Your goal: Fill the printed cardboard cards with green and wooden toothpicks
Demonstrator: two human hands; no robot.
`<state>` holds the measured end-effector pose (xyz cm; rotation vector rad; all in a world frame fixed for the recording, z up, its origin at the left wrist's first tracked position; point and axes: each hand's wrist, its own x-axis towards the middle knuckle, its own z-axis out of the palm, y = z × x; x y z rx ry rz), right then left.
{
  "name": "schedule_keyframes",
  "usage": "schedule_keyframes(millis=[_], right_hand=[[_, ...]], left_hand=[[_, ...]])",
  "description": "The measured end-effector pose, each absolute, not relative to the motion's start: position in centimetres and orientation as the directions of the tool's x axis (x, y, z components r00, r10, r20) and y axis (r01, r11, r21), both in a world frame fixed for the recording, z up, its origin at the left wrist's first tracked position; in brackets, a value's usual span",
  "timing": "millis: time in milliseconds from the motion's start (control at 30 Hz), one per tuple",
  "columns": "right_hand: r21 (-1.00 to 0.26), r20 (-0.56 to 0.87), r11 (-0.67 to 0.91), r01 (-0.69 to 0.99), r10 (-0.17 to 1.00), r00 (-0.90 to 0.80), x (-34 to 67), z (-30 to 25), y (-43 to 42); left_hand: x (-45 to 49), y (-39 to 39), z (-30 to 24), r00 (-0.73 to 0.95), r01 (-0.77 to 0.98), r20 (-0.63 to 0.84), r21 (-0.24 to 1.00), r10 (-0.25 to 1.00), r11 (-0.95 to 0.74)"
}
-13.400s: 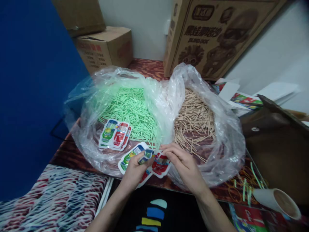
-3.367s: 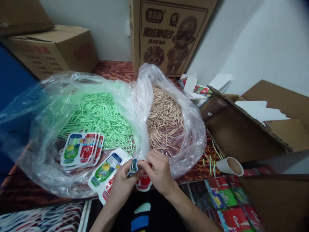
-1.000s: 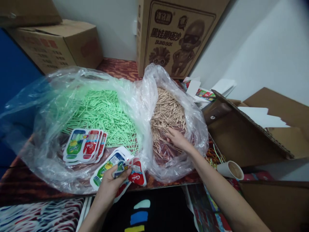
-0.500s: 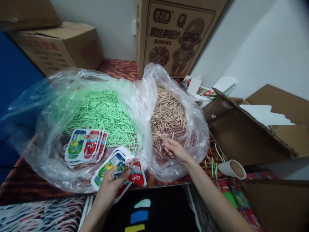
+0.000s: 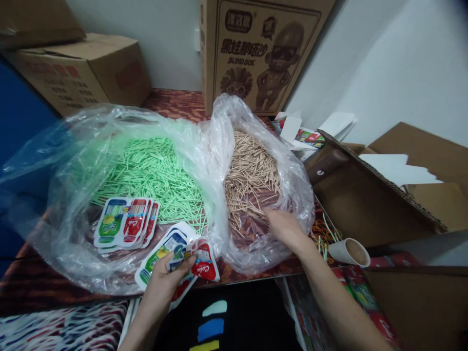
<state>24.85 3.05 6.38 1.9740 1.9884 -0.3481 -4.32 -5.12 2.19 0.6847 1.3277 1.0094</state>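
My left hand [image 5: 164, 280] is closed round a fan of small printed packets [image 5: 179, 256], red, green and blue, held at the table's near edge. My right hand [image 5: 285, 226] is inside the clear bag of tan wooden sticks [image 5: 252, 175], palm down on the sticks near the bag's front right; its fingers are turned away, so any grip is hidden. To the left lies a second clear bag of green sticks [image 5: 153, 170]. A stack of the same packets [image 5: 126, 226] rests on that bag's front.
Cardboard boxes stand at the back: a printed one [image 5: 256, 48] and plain ones [image 5: 84, 68] at left. An open brown carton [image 5: 369, 195] lies at right, with a paper cup [image 5: 347, 251] on its side and loose green sticks and rubber bands [image 5: 323, 231] beside it. Printed sheets [image 5: 307, 134] lie behind.
My right hand left the packets and reached into the tan-stick bag, then slid to the bag's front right. My left hand keeps holding the packets in the same spot.
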Motion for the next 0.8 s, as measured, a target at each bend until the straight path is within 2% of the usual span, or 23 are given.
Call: schedule_keyframes(millis=[100,167,233,333,433,600,633,700,767,800], right_hand=[[-0.084,-0.266,-0.002,0.996,0.964,-0.02,25.0,6.3,3.5],[-0.194,-0.18,0.026,0.981,0.982,-0.062,24.4,5.4,3.9],[-0.245,-0.133,0.077,0.966,0.985,-0.112,23.3,4.1,4.4],[-0.201,-0.133,0.139,0.97,0.977,-0.167,21.5,2.1,5.1],[-0.149,-0.135,0.115,0.982,0.981,-0.136,20.7,1.0,5.8],[-0.185,-0.104,0.097,0.978,0.988,-0.117,21.8,1.1,7.0],[-0.248,-0.094,0.073,0.966,0.991,-0.099,22.2,1.2,7.3],[-0.509,-0.098,-0.013,0.861,0.994,-0.043,22.9,1.4,7.5],[-0.824,-0.202,-0.153,0.546,0.979,-0.03,23.3,1.5,7.2],[-0.911,-0.274,-0.235,0.34,0.959,-0.07,23.4,1.5,6.9]], left_hand=[[-4.2,-5.0,2.3,-0.046,-0.205,-0.463,0.872,0.885,0.445],[-4.1,-5.0,2.6,-0.047,-0.2,-0.46,0.874,0.887,0.443],[-3.9,-5.0,3.0,-0.049,-0.191,-0.448,0.881,0.893,0.432],[-3.8,-5.1,3.5,-0.079,-0.199,-0.426,0.893,0.901,0.404],[-4.0,-5.3,3.5,-0.098,-0.197,-0.429,0.893,0.898,0.405],[-4.4,-5.2,3.1,-0.093,-0.2,-0.431,0.891,0.898,0.407],[-4.4,-5.2,3.0,-0.085,-0.208,-0.437,0.886,0.895,0.413],[-4.4,-5.2,2.9,-0.085,-0.225,-0.447,0.879,0.891,0.419],[-4.4,-5.3,2.7,-0.102,-0.242,-0.453,0.875,0.886,0.419],[-4.4,-5.3,2.7,-0.113,-0.248,-0.455,0.874,0.884,0.418]])
